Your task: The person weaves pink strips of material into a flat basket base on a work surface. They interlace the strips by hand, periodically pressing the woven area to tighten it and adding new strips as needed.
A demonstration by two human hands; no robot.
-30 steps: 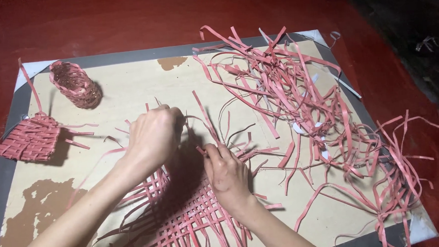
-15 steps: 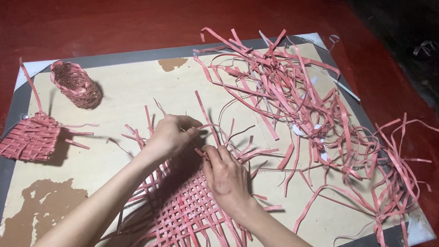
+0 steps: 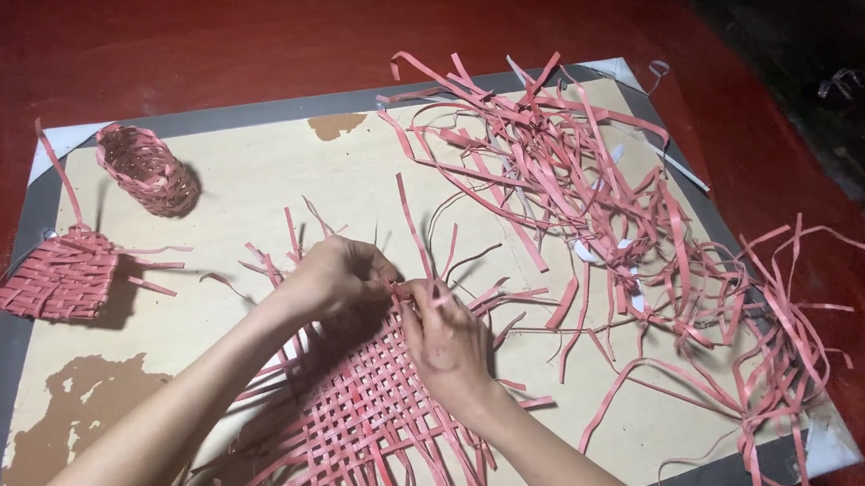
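Left hand [image 3: 336,276] curled over the far edge of a flat woven mat [image 3: 358,415] of pink strips, fingers bent and tips pinched on one strip end at the mat's upper edge. Right hand [image 3: 447,336] lies palm down on the mat, its fingers [image 3: 418,298] drawn together and meeting the left fingertips at the same point; both hands nearly closed on strip ends there, though exactly which strip each has cannot be told. The mat lies at the near middle of a tan board [image 3: 252,183] with a grey border, loose strip ends sticking out on all its sides. Right of the hands, a large tangled heap of loose pink strips [image 3: 587,186] spreads across the board and over its right edge. Far left: a smaller woven square [image 3: 59,277] at the board's edge, and behind it a small woven basket [image 3: 147,169] lying tilted. Board rests on a dark red floor [image 3: 245,46].
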